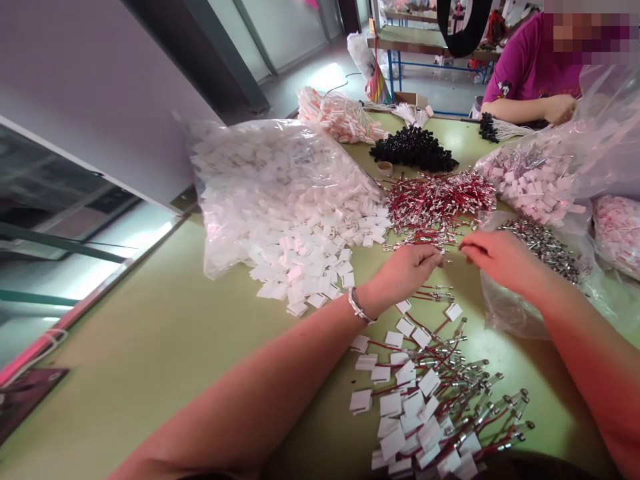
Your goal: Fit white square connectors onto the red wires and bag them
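Observation:
My left hand (pixel 404 269) and my right hand (pixel 493 257) meet over the green table (pixel 150 333), fingertips pinched toward each other just below a heap of red wires with metal ends (pixel 440 200). What the fingers pinch is too small to make out. Under my forearms lies a spread of red wires with white square tags (pixel 430 393). A torn clear bag spills white square pieces (pixel 290 207) to the left of my left hand. A silver bracelet (pixel 361 308) circles my left wrist.
A clear bag of metal parts (pixel 545 250) lies by my right hand, with bags of pink-white parts (pixel 535 180) behind. A black pile (pixel 415 148) and white-pink bundles (pixel 340 117) sit farther back. A person in a magenta shirt (pixel 530 67) works at the far right.

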Demonstrator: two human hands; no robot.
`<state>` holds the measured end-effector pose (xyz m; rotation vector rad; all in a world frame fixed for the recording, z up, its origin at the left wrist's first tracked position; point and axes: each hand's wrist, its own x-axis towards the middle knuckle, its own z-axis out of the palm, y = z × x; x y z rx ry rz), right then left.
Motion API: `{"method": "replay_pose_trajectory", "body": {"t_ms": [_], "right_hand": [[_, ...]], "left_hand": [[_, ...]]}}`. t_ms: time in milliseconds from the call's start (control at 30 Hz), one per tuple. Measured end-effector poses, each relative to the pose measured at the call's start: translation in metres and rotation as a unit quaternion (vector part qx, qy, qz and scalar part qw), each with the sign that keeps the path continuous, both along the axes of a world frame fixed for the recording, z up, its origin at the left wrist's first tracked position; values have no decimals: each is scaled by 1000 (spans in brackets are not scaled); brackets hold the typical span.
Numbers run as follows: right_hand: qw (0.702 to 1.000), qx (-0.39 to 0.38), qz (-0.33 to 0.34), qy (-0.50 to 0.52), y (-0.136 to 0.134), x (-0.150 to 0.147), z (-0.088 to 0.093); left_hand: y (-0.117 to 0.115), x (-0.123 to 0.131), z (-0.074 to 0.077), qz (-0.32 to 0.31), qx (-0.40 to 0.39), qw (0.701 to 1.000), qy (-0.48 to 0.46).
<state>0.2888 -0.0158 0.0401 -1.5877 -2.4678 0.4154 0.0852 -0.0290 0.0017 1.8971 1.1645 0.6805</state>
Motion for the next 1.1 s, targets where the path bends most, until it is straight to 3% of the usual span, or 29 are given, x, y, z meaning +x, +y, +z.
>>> {"method": "replay_pose_trajectory", "body": {"t_ms": [133, 367, 700, 800, 900, 1000, 1100], "right_hand": [[997, 5, 39, 73, -12, -20, -16], [987, -6, 28, 155, -6, -13, -24], [993, 15, 43, 110, -9, -17, -23], [994, -15, 66, 84, -9, -15, -15], [990, -79, 106, 53, -10, -13, -6], [988, -124, 86, 41, -12, -13, -1], [986, -145, 58, 53, -13, -15, -3]], "left_hand": [[0, -3, -2, -1, 17, 1000, 3], [2, -8, 4, -22, 16, 1000, 6], [2, -8, 3, -30, 12, 999, 19], [1, -9, 1, -30, 62, 996, 64], [-1, -10, 1, -74, 152, 970, 174], [-4, -10, 0, -121, 205, 941, 241], [-5, -9, -1, -132, 203, 938, 248]]}}
